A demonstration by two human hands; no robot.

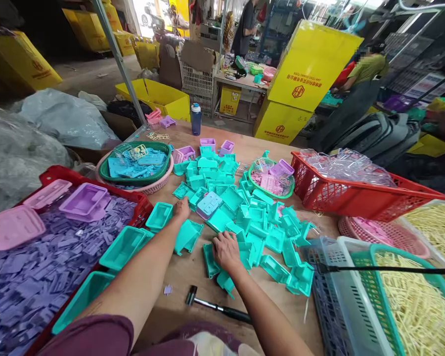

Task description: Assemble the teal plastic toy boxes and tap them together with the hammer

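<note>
My left hand (181, 209) reaches in at the left edge of a loose pile of teal plastic toy housings (257, 215). Its fingers are drawn together beside a teal box (159, 216), and whatever they pinch is hidden. Over the near side of the pile, my right hand (226, 250) has its fingers curled down on a teal housing (209, 260). Between and beyond the hands lies a pale blue and lilac case (209, 204). A hammer (215, 305) with a black grip rests on the wooden table (178, 321) near me, close to a small purple piece (167, 289).
A red crate (143, 210) of purple pieces stands left, with teal boxes (122, 247) along it. Baskets hold blue parts (141, 165) and pink parts (269, 183). At right are a red crate (356, 195) and a teal basket (374, 277). A bottle (196, 119) stands behind.
</note>
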